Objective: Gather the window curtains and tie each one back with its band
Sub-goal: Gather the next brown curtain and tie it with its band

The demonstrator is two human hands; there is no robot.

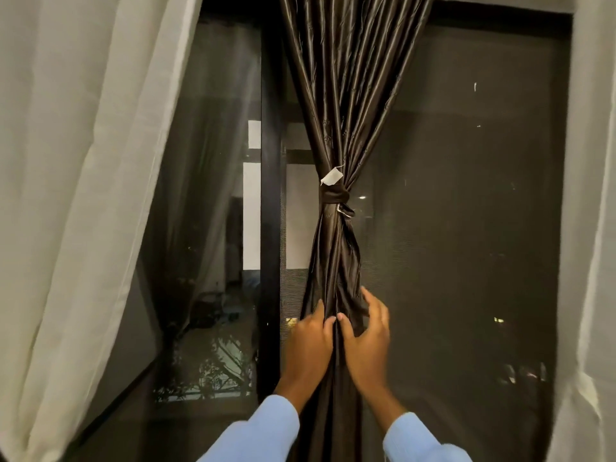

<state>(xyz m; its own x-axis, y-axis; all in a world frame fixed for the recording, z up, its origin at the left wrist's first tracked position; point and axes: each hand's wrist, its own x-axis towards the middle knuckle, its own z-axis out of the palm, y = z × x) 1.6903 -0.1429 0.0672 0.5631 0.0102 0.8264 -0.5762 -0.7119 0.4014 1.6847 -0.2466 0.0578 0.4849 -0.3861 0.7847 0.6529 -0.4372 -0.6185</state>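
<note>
Two pale cream sheer curtains, left [83,195] and right [593,228], hang loose; no bands seen on them. One black-framed window [270,195] behind.

One dark brown satin curtain [350,78], centre, already gathered.

Two hands: left hand [308,348] and right hand [366,341], fingers curled into folds well below tie.

One dark fabric band [333,196] knotted mid-height; one white tag [331,177] just above.

Step, likely: neatening lower folds. Next: let go, gather cream curtain, find its band.

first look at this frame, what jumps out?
The glossy dark brown satin curtain hangs centre frame, cinched by a dark fabric band under a small white tag. Below the band, the left hand and right hand grip its lower folds. Pale cream sheer curtains flank both sides.
</note>
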